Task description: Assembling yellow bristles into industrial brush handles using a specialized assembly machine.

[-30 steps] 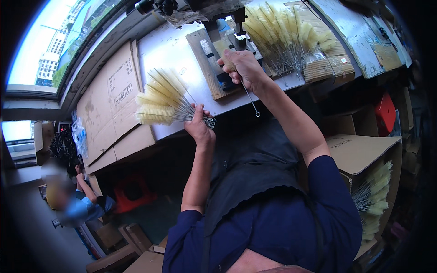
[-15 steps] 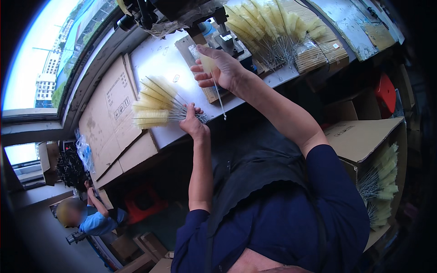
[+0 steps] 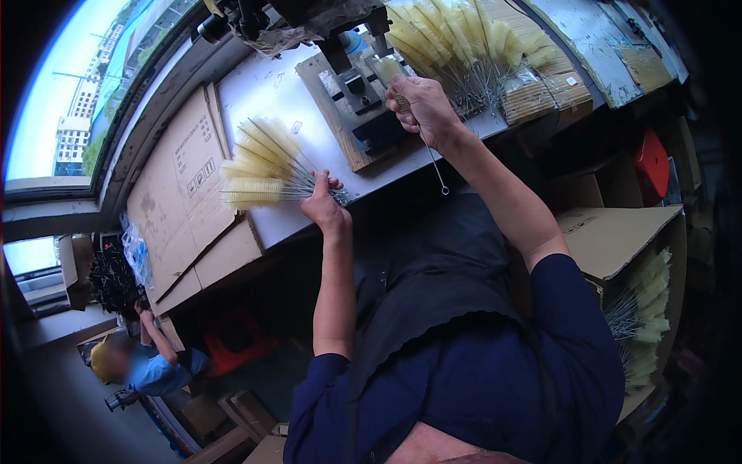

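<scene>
My left hand (image 3: 325, 203) is closed round the wire stems of a fanned bunch of bottle brushes (image 3: 263, 166). Their pale yellow bristles point left over the white table. To the right, my right hand (image 3: 429, 108) grips a single bottle brush (image 3: 386, 68). Its bristle head sticks up past my fingers, and its twisted wire stem hangs below, ending in a small loop. Just left of that hand stands a bench press (image 3: 358, 91) with a metal block, on a wooden board (image 3: 318, 77).
Behind my right hand, many more brushes (image 3: 456, 46) lie piled beside wrapped bundles (image 3: 529, 97). A cardboard sheet (image 3: 182, 178) covers the table's left part. An open carton (image 3: 618, 232) at my right holds brushes. A person in blue (image 3: 158, 373) sits far left.
My right hand has moved right, from in front of the press to its right side, its fingers now curled tighter round the brush. My left hand still holds the bunch in nearly the same place.
</scene>
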Tool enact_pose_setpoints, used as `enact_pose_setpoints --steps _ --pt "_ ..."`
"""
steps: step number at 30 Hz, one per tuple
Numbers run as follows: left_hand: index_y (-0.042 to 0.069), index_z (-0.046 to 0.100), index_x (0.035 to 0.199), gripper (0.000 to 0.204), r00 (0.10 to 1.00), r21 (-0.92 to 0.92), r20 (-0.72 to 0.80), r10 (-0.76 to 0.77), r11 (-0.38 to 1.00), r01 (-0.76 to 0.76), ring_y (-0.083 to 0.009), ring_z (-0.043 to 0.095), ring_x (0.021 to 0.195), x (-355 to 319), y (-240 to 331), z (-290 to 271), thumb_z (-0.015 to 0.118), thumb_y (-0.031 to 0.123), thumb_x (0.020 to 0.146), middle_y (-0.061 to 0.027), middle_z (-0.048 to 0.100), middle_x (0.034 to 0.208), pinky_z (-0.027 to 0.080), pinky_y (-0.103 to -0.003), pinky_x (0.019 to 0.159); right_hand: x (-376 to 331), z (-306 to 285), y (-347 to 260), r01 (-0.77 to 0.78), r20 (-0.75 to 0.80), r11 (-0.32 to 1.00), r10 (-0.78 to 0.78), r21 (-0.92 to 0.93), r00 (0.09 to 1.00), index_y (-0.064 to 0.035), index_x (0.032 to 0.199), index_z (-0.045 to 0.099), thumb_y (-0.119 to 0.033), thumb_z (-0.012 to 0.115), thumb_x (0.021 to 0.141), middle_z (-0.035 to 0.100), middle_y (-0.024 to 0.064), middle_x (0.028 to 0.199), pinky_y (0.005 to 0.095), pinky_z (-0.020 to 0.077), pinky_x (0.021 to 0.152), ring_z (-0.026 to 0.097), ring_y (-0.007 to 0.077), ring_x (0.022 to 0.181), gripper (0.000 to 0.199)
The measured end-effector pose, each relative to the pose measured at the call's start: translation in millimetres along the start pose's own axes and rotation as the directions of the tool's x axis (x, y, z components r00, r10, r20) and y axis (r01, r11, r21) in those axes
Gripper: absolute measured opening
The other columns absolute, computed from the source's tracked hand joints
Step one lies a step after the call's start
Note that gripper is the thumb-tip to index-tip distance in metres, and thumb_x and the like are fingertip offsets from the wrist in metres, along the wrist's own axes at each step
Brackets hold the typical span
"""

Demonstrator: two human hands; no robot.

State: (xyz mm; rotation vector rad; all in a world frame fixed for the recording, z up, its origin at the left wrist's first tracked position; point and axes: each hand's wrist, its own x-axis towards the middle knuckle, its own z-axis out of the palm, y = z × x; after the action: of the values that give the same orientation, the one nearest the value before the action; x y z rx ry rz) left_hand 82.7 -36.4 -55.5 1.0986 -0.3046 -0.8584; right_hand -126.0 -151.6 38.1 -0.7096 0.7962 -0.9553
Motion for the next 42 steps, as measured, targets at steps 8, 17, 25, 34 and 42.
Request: enact_pose_setpoints --steps 8,17,25,34,42 --pt "-0.001 0.050 0.108 0.024 1.000 0.029 -0.003 0.002 1.000 -0.001 -0.0144 0.057 0.061 -1.2 0.2 -2.6 0.063 -0.002 0.088 -0.0092 0.060 0.082 0.049 -0.027 0.054 5.6 -3.3 -9.0 0.020 -0.101 0.987 -0.036 -0.156 0.994 -0.0055 0.085 0.056 -0.025 0.055 0.098 0.055 -0.0011 0.066 0.0171 0.0295 0.035 0.039 0.0026 0.041 0.023" --pt "-0.001 0.051 0.106 0.022 1.000 0.029 0.011 -0.005 1.000 0.005 -0.0143 0.056 0.062 -1.2 1.6 1.2 0.063 -0.003 0.088 -0.0085 0.060 0.082 0.048 -0.027 0.055 12.0 -3.7 -18.6 0.110 -0.057 0.944 -0.134 -0.312 0.989 -0.0059 0.074 0.058 -0.021 0.054 0.094 0.052 -0.0006 0.058 0.0187 0.0284 0.037 0.043 0.0041 0.044 0.025" --pt "0.000 0.051 0.106 0.021 0.999 -0.011 0.024 -0.029 1.000 0.029 -0.0147 0.057 0.064 -2.4 2.1 -0.9 0.062 -0.004 0.088 -0.0084 0.059 0.083 0.049 -0.027 0.056 23.9 -16.7 -17.1 0.228 -0.005 0.462 -0.451 -0.857 0.893 0.0012 0.072 0.068 -0.025 0.054 0.091 0.067 0.0181 0.072 0.0399 0.0522 0.068 0.065 0.0292 0.064 0.035" --pt "-0.001 0.050 0.107 0.022 0.999 -0.014 0.038 -0.025 1.000 0.025 -0.0154 0.057 0.065 -0.5 2.4 -3.5 0.062 -0.004 0.088 -0.0092 0.059 0.084 0.049 -0.027 0.056 26.3 -13.2 -20.3 0.193 0.096 0.129 -0.531 -0.973 0.842 -0.0024 0.086 0.071 -0.029 0.053 0.091 0.067 0.0224 0.090 0.0479 0.0510 0.084 0.065 0.0408 0.089 0.032" --pt "-0.002 0.051 0.107 0.023 0.999 -0.001 0.037 -0.031 1.000 0.031 -0.0158 0.058 0.065 0.0 1.5 -5.6 0.062 -0.004 0.088 -0.0094 0.060 0.084 0.050 -0.028 0.057 33.7 -19.2 -18.6 0.196 0.092 0.170 -0.481 -0.966 0.872 -0.0013 0.087 0.071 -0.029 0.054 0.088 0.067 0.0221 0.091 0.0474 0.0509 0.085 0.065 0.0410 0.090 0.033"
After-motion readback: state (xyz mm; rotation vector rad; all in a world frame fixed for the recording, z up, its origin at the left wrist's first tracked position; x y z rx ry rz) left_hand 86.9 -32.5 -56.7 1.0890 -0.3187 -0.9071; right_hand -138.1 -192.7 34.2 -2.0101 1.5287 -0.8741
